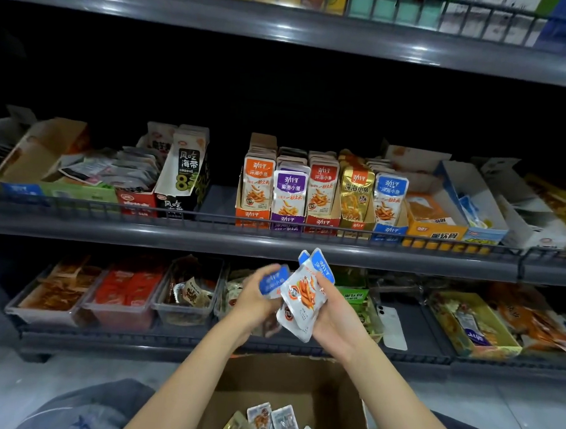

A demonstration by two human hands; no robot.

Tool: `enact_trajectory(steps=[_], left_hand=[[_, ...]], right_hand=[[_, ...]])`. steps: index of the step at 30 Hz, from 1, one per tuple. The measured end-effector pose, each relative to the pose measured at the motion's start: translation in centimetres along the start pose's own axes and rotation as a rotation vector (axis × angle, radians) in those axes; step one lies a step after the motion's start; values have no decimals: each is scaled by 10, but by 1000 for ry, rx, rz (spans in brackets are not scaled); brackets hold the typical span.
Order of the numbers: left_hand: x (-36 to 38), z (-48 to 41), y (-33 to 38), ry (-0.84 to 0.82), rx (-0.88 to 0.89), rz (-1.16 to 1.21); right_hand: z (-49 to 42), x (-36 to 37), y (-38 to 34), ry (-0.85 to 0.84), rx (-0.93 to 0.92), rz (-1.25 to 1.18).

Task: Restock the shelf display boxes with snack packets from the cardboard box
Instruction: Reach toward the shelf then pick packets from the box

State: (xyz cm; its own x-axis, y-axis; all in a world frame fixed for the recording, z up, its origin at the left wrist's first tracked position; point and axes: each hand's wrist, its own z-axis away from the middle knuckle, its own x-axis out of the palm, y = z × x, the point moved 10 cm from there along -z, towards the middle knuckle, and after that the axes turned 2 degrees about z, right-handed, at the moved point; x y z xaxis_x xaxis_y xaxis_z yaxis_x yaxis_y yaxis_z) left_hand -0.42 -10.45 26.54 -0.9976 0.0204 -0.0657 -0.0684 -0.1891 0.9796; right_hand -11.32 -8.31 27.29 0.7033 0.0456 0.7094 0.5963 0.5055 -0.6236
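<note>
Gripping a bunch of blue-topped snack packets [300, 297] in the right hand [342, 316], fingers curled round the lower half. Pinching 1 more blue packet [273, 281] in the left hand [251, 299], at 9 o'clock of the bunch. Judging the packets light, soft and slick, likely sliding over each other; squeezing across the flat faces rather than the sealed corners. Targeting the blue display box [387, 229] at 1 o'clock. Leaving loose packets [284, 422] in the cardboard box [299, 376] at 6 o'clock.
</note>
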Motion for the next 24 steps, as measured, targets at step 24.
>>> enact_trajectory(steps=[24], left_hand=[[96,14,36,-326,80,-10]], right_hand=[[19,-35,-93,319,-488,509]])
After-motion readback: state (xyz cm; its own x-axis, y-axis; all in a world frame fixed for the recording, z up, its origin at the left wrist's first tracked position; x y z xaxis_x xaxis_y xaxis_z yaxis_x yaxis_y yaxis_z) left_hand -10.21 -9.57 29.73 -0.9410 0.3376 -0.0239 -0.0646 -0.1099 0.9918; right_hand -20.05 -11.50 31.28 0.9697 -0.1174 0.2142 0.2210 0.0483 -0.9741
